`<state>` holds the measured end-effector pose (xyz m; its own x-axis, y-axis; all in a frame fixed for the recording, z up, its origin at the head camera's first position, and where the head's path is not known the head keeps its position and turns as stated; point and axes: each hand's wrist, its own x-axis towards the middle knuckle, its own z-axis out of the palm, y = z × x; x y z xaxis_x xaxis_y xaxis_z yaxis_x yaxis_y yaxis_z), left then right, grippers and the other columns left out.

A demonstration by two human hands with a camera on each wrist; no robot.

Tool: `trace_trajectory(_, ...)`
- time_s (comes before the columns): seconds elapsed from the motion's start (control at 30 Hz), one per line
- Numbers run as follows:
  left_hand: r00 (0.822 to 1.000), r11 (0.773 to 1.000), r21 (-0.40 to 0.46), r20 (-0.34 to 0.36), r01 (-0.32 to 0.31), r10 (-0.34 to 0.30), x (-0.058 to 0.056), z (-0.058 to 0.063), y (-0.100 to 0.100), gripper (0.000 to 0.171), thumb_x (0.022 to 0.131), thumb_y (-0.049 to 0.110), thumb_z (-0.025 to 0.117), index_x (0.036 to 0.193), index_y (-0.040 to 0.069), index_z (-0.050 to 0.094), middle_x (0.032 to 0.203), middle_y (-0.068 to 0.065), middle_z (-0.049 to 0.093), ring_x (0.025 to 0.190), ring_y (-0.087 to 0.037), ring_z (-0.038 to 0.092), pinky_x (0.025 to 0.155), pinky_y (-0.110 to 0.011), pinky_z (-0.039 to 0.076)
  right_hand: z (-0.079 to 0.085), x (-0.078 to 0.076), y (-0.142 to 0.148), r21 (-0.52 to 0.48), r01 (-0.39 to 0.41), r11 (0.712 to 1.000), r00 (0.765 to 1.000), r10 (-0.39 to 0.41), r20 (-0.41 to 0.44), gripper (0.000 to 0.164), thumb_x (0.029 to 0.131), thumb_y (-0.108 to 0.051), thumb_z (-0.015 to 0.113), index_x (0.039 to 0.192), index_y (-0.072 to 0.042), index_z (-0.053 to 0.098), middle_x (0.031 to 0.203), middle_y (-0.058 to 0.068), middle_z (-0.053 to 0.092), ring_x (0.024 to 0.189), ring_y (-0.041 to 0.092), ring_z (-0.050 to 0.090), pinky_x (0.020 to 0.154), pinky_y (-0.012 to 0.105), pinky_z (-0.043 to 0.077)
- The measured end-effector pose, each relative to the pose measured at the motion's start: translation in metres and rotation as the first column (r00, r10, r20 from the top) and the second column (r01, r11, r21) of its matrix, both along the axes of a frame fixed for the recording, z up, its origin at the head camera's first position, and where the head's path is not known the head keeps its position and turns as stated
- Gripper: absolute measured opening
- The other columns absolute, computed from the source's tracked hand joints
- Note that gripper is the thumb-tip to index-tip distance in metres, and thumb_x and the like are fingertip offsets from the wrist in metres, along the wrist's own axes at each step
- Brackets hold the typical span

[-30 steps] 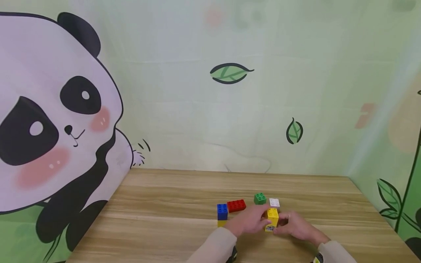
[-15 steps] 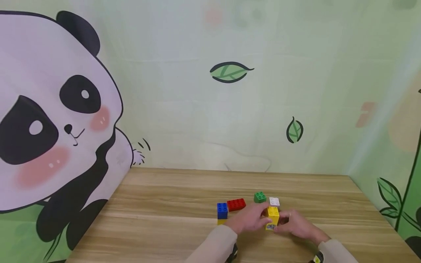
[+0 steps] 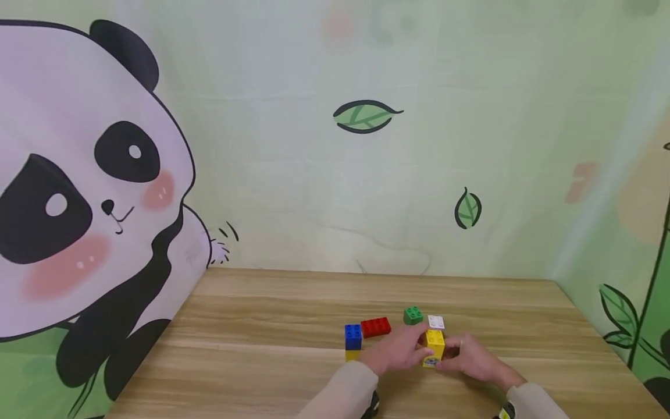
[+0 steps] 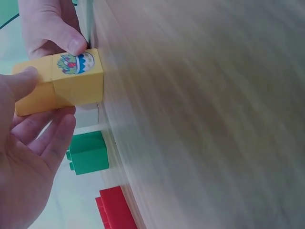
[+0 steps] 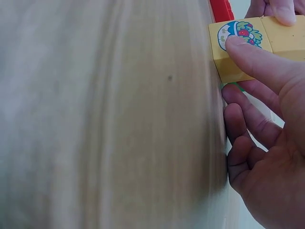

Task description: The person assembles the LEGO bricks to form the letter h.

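Note:
Two yellow toy building blocks point(image 3: 434, 343) stand stacked in the head view. The lower block point(image 4: 78, 78) carries a printed bowl of salad. My left hand point(image 3: 398, 349) pinches the upper block point(image 4: 35, 90), thumb on the near face and fingers behind. From the other side, my right hand point(image 3: 473, 361) pinches the lower block, its thumb lying across the printed bowl in the right wrist view. A white block point(image 3: 436, 322) shows just behind the stack, partly hidden by it.
Behind the hands lie a green block point(image 3: 413, 315) and a long red block point(image 3: 376, 327) on the wooden table point(image 3: 251, 343). Left of my left hand stands a blue block point(image 3: 353, 336) on a yellow one point(image 3: 353, 354). A panda-printed cloth point(image 3: 293, 174) hangs behind.

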<state>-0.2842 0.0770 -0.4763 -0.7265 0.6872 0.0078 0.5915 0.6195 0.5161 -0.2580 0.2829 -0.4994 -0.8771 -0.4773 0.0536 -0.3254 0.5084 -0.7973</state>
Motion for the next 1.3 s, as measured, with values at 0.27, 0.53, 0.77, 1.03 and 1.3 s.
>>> trace_trajectory(0.27, 1.000, 0.999, 0.033, -0.001, -0.017, 0.017, 0.001, -0.004, 0.001, 0.038, 0.093, 0.033, 0.060, 0.127, 0.019, 0.050, 0.102, 0.010, 0.060, 0.082, 0.001, 0.051, 0.078, -0.016, 0.046, 0.000, 0.000, 0.000, 0.017, 0.014, 1.000, 1.000, -0.014, 0.010, 0.024, 0.081, -0.019, 0.075, 0.101, -0.007, 0.070, 0.088, 0.000, 0.065, 0.075, 0.011, 0.052, 0.064, 0.023, 0.045)
trace_trajectory(0.53, 0.999, 0.999, 0.028, -0.016, -0.043, 0.044, 0.001, -0.003, 0.005, 0.041, 0.093, 0.035, 0.060, 0.127, 0.016, 0.051, 0.101, 0.009, 0.060, 0.080, 0.000, 0.051, 0.078, -0.016, 0.046, -0.004, -0.004, 0.006, 0.072, 0.058, 0.996, 0.998, -0.060, 0.030, 0.023, 0.081, -0.025, 0.075, 0.099, -0.012, 0.070, 0.086, -0.002, 0.064, 0.074, 0.012, 0.051, 0.062, 0.023, 0.044)
trace_trajectory(0.77, 0.998, 0.997, 0.028, 0.019, -0.065, 0.065, 0.000, -0.005, 0.007, 0.043, 0.092, 0.035, 0.061, 0.129, 0.016, 0.051, 0.101, 0.009, 0.060, 0.080, -0.001, 0.050, 0.078, -0.016, 0.046, -0.003, -0.002, 0.006, 0.071, 0.067, 0.995, 0.997, -0.069, 0.027, 0.026, 0.080, -0.025, 0.076, 0.100, -0.010, 0.069, 0.083, -0.001, 0.062, 0.072, 0.012, 0.052, 0.061, 0.023, 0.044)
trace_trajectory(1.03, 0.971, 0.976, 0.161, 0.211, -0.146, 0.110, 0.000, -0.007, 0.005, 0.047, 0.088, 0.031, 0.067, 0.130, 0.019, 0.051, 0.108, 0.007, 0.062, 0.090, -0.003, 0.055, 0.082, -0.022, 0.048, -0.002, -0.001, 0.003, 0.102, 0.095, 0.990, 0.995, -0.096, 0.011, 0.030, 0.079, -0.024, 0.077, 0.101, -0.007, 0.067, 0.081, -0.002, 0.060, 0.071, 0.014, 0.052, 0.060, 0.023, 0.044)
trace_trajectory(1.3, 0.969, 0.958, 0.232, 0.220, -0.167, 0.116, 0.001, 0.003, -0.013, 0.052, 0.085, 0.034, 0.071, 0.130, 0.016, 0.052, 0.119, 0.005, 0.060, 0.105, -0.008, 0.055, 0.087, -0.028, 0.048, -0.001, 0.000, 0.006, 0.057, 0.071, 0.996, 0.997, -0.072, 0.008, 0.038, 0.077, -0.017, 0.078, 0.110, -0.004, 0.062, 0.090, 0.001, 0.062, 0.081, 0.016, 0.055, 0.070, 0.025, 0.047)
